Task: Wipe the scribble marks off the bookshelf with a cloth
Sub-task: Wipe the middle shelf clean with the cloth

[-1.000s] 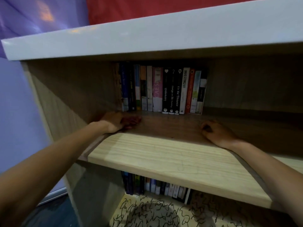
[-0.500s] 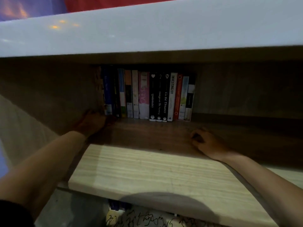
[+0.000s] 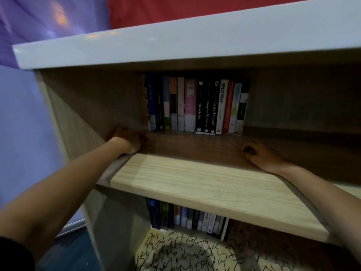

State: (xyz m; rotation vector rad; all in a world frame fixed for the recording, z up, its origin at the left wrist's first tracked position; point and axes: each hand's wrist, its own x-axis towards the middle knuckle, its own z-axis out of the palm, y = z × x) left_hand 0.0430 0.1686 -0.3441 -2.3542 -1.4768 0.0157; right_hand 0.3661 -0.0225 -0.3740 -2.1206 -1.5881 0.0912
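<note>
The left hand (image 3: 130,139) has slid into the corner left of the books (image 3: 195,106), the right hand (image 3: 261,155) stays curled right of them, both grips unreadable, and the scribble marks (image 3: 195,253) below the books await wiping.

Upper board of the bookshelf (image 3: 195,177), row at the back edge: white spine (image 3: 223,106) reads "INVESTING101". Three black spines just left of it: "Go the Distance" (image 3: 214,114), "Straight on Till Morning" (image 3: 207,114), small and partly blurred, and "Unbirthday" (image 3: 199,112). Pink spine (image 3: 189,106) has faint letters, unreadable. Lower row spines (image 3: 195,218) too small to read.
</note>
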